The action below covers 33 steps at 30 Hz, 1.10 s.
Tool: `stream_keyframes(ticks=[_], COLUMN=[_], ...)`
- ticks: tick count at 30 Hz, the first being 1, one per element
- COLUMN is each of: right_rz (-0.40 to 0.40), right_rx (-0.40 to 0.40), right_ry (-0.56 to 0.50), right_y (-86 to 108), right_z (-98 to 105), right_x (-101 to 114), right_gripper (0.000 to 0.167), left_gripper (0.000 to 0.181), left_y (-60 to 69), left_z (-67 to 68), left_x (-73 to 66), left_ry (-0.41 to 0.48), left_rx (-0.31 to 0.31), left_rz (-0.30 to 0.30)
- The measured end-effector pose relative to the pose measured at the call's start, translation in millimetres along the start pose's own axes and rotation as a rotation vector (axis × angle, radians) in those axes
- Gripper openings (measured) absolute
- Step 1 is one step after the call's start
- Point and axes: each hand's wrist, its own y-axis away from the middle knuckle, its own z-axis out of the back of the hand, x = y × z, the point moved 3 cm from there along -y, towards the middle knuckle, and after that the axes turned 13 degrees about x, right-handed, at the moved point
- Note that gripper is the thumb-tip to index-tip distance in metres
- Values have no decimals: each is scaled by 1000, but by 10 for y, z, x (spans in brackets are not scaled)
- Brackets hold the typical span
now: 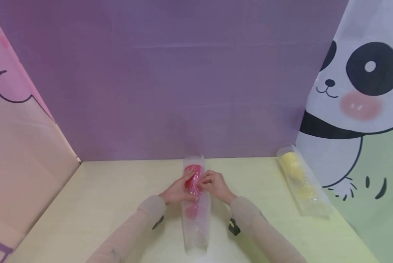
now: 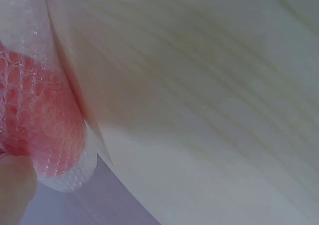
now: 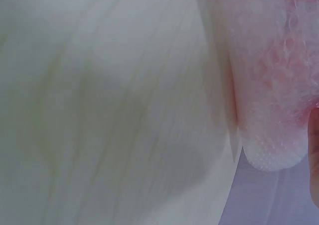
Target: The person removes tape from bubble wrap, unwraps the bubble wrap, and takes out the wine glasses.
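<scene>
A bubble wrap roll lies lengthwise on the table, with a red object showing through its far half and a fainter pink patch lower down. My left hand rests on the roll from the left, fingers spread over the red part and thumb lower down. From the right, my right hand pinches the wrap beside the red part with curled fingers. In the left wrist view, a fingertip touches the wrap over the red object. Only a finger's edge shows in the right wrist view.
At the right edge of the pale table lies another bubble-wrapped bundle with yellow objects inside. A purple backdrop stands behind; a panda-printed panel and a pink panel flank the table.
</scene>
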Motion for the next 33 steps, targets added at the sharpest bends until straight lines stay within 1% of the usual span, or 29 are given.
stream_keyframes(ticks=[3, 9, 14, 18, 22, 25, 27, 33], right_rz=[-7, -48, -26, -12, -5, -9, -11, -18], right_rx=[-8, 1, 2, -3, -15, -25, -28, -28], right_ry=[4, 1, -28, -17, -11, -15, -16, -25], right_y=[-6, 23, 39, 40, 42, 37, 32, 23], right_z=[4, -5, -13, -21, -20, -19, -21, -25], right_x=[4, -17, -17, -20, -20, -36, -53, -95], right_gripper=[8, 10, 11, 11, 10, 10, 9, 9], left_gripper=[100, 102, 102, 103, 103, 102, 102, 102], left_y=[-18, -30, -30, -33, -37, -39, -39, -44], left_z=[5, -20, -28, -28, -27, -25, -25, -27], left_x=[8, 40, 40, 24, 4, -7, -14, -26], left_ry=[-2, -33, -61, -64, -68, -76, -76, -60], left_rx=[1, 8, -4, -7, -12, -16, -18, -21], left_rz=[-4, -14, -10, -16, -8, 2, -4, -1])
